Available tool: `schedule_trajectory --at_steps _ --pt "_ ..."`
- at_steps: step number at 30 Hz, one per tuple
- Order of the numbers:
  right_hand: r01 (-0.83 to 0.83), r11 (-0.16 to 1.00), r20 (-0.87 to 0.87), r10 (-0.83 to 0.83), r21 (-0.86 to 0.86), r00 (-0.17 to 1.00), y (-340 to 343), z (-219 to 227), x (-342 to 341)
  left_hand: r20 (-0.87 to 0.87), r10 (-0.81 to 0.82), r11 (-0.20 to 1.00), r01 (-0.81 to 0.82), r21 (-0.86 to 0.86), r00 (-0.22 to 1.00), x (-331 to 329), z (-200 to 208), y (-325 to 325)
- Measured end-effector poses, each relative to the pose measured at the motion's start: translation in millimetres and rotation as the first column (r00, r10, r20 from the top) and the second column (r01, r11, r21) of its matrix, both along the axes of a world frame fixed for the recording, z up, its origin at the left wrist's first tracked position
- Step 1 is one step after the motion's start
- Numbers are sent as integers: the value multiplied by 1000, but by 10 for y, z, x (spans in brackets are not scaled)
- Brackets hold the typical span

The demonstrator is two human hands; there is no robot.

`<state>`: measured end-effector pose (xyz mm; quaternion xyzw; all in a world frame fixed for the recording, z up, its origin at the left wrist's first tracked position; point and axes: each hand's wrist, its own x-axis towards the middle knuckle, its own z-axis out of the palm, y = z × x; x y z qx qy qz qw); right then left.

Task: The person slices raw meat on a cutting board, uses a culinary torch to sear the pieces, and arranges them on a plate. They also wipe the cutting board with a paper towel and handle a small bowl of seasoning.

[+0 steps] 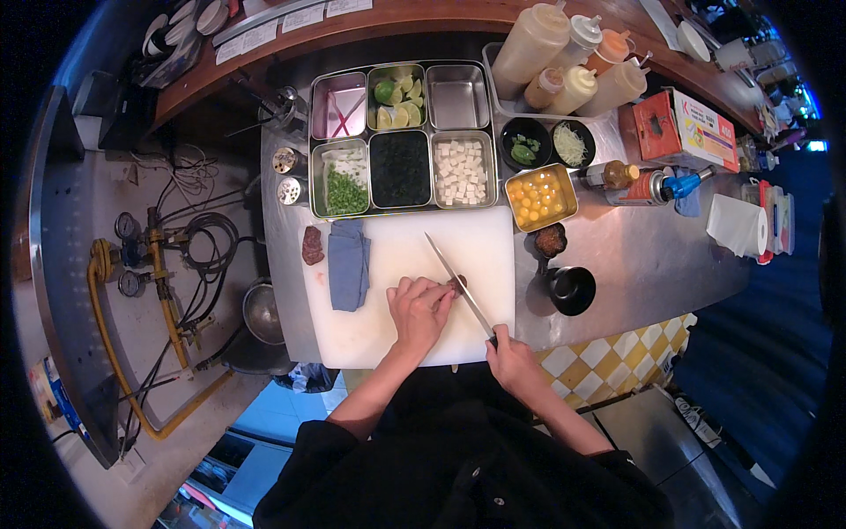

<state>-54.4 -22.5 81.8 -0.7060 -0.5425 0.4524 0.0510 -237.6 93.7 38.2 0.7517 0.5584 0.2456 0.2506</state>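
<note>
On the white cutting board (352, 344), my left hand (418, 310) has its fingers bunched on a small dark brown-red piece, apparently meat (459, 283). My right hand (513, 361) grips the handle of a long kitchen knife (477, 309). Its blade slants away to the upper left and lies across the piece, right beside my left fingertips. A larger chunk of dark meat (313, 246) rests at the board's far left edge, next to a folded blue cloth (349, 269). How much of the held piece sits under my fingers is hidden.
Beyond the board, a metal pan rack (371, 133) holds limes, chopped greens and white cubes. A tray of egg yolks (539, 198), a bowl of reddish seasoning (551, 240) and a black bowl (571, 291) stand right. Squeeze bottles (530, 51) and a torch (648, 187) stand farther off.
</note>
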Motion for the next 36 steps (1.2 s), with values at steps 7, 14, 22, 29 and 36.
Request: schedule_trajectory --at_steps 7,14,22,29,36 --pt "60 998 23 -61 36 998 49 -80 -208 -13 5 1000 -5 -1 1000 20 -15 -22" --pt "31 999 -42 -33 -34 999 -10 -23 -32 -33 56 997 -54 59 998 79 -15 -83" --pt "36 999 -95 -34 22 995 -596 23 235 -6 94 992 -93 90 996 90 -58 -136" --pt "-10 1000 65 8 26 998 -75 -193 -165 -27 74 996 -72 60 997 69 -30 -136" --pt "60 992 -1 -61 114 998 25 -183 -90 18 81 990 -82 115 997 12 -45 -185"
